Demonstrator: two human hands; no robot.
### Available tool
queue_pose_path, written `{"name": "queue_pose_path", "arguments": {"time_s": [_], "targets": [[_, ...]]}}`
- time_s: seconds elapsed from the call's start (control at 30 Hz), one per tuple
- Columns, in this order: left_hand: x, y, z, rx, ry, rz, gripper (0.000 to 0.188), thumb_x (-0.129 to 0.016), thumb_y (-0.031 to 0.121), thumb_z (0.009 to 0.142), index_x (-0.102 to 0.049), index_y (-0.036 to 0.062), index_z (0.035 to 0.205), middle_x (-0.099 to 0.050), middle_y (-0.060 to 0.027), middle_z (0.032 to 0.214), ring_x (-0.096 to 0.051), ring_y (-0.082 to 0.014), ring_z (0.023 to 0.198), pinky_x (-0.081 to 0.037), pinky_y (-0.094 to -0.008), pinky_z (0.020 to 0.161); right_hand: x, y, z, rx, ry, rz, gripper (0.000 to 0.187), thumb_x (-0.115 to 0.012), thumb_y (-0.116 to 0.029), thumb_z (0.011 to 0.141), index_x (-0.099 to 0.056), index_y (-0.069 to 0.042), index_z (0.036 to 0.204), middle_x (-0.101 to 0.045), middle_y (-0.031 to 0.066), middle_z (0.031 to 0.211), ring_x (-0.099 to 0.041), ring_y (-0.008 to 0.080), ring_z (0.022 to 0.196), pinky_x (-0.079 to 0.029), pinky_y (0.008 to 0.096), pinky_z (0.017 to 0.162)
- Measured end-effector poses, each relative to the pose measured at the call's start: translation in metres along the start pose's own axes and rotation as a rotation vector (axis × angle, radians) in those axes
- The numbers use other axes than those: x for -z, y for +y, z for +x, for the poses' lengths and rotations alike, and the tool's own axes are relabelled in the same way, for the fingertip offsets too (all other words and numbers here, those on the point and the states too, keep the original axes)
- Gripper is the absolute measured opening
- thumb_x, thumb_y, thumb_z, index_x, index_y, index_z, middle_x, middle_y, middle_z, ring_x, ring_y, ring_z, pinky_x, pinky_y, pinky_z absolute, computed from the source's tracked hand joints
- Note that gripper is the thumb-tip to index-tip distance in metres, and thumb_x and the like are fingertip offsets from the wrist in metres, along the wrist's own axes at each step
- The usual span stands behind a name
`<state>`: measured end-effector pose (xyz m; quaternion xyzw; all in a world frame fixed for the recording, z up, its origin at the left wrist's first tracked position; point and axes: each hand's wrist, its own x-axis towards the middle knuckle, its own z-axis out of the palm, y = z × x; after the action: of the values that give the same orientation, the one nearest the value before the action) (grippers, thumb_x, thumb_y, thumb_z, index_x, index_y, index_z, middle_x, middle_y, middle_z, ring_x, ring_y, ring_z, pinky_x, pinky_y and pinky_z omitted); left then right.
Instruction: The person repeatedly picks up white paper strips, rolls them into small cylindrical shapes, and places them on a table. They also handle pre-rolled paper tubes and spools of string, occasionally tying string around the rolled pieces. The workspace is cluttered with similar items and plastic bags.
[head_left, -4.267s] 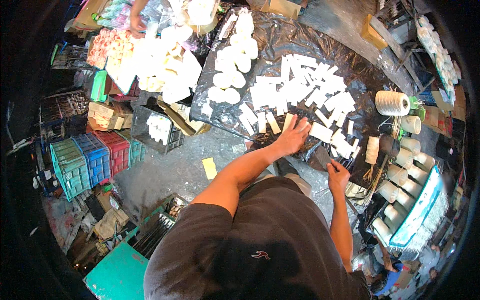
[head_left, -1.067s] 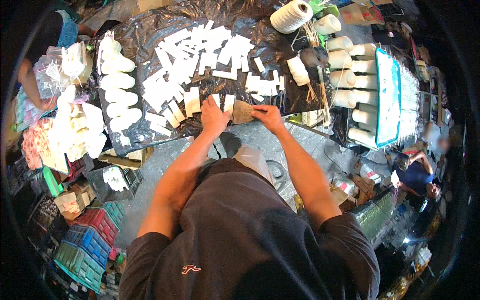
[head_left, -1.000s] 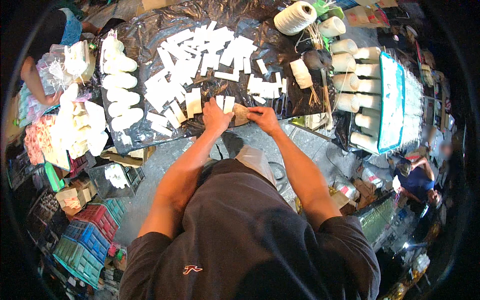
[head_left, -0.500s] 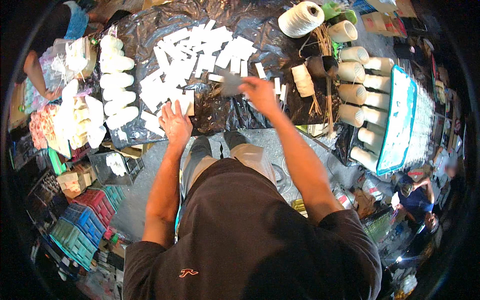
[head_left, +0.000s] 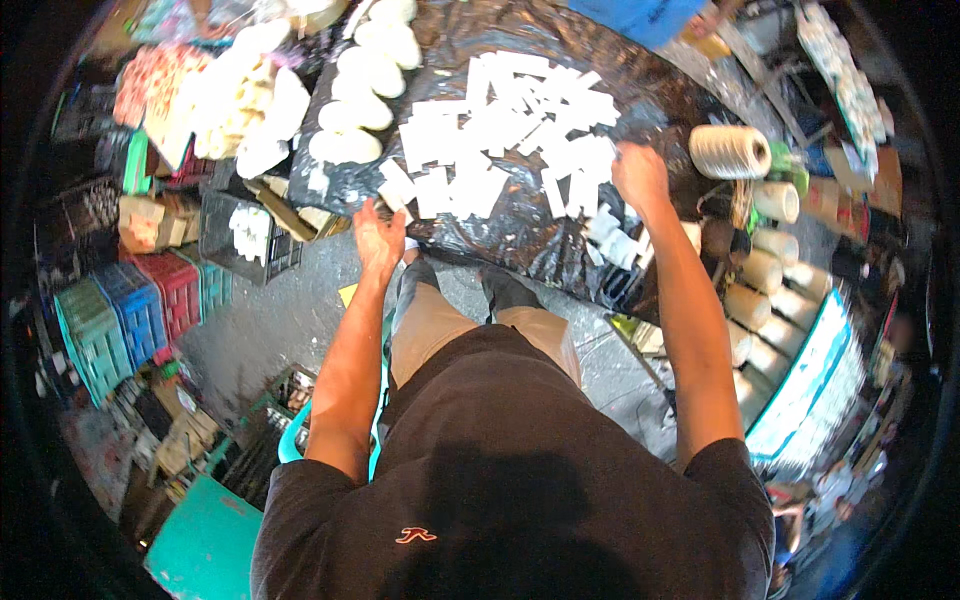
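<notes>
White pieces (head_left: 505, 130) lie in a loose heap on the black plastic sheet (head_left: 540, 240), mainly between the left hand (head_left: 380, 243) and the right hand (head_left: 640, 178). Left fingers: spread, with the tips beside 1 piece at the heap's near left corner; contact cannot be confirmed. Right fingers: curled in, at the heap's right edge; whether they grip anything cannot be determined. Cream thread spool (head_left: 730, 152): right of the right hand.

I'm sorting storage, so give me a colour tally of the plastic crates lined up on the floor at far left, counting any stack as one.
Green crates: 2
Blue crate: 1
Red crate: 1
Total: 4
</notes>
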<state>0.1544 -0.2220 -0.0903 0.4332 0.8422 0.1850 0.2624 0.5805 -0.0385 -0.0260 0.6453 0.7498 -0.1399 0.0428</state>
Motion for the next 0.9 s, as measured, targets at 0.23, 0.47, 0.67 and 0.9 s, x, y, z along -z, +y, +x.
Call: {"name": "queue_pose_path", "arguments": {"time_s": [0.23,0.47,0.67,0.9], "targets": [[-0.025,0.012,0.029,0.020,-0.100,-0.003,0.067,-0.072,0.023,0.083,-0.046,-0.0062,0.137,-0.055,-0.0330,0.126,-0.057,-0.0484,0.119,-0.047,-0.0491,0.106,0.035,-0.065,-0.078,-0.159,-0.072,0.543,0.032,-0.075,-0.023,0.085,-0.077,-0.002,0.108,-0.076,0.0220,0.101,-0.076,0.0282,0.091,-0.057,0.0380,0.082],[-0.037,0.017,0.037,-0.458,-0.175,-0.397,0.043,-0.063,0.006,0.083,-0.063,-0.0035,0.125,-0.062,-0.0276,0.126,-0.056,-0.0456,0.123,-0.046,-0.0489,0.108,-0.049,-0.210,-0.096,0.032,-0.400,0.919,0.036,-0.080,-0.021,0.087,-0.073,0.004,0.112,-0.075,0.0122,0.094,-0.069,0.0206,0.079,-0.054,0.0330,0.074],[0.146,-0.080,0.012,-0.488,0.096,-0.397,0.044,-0.070,0.022,0.092,-0.063,0.0035,0.132,-0.060,-0.0192,0.133,-0.059,-0.0395,0.122,-0.048,-0.0462,0.105,-0.068,-0.201,-0.024,-0.358,-0.359,1.305,0.026,-0.077,-0.011,0.090,-0.071,0.000,0.112,-0.063,0.0001,0.077,-0.051,0.0096,0.058,-0.041,0.0249,0.053],[0.240,-0.350,0.013,0.129,-0.241,0.175,0.066,-0.078,0.027,0.085,-0.056,-0.0029,0.140,-0.059,-0.0295,0.138,-0.058,-0.0449,0.125,-0.049,-0.0475,0.107,-0.057,-0.147,0.014,-1.010,0.105,1.264,0.054,-0.086,-0.023,0.086,-0.061,0.004,0.126,-0.068,0.0150,0.096,-0.066,0.0204,0.068,-0.057,0.0297,0.061]]}}
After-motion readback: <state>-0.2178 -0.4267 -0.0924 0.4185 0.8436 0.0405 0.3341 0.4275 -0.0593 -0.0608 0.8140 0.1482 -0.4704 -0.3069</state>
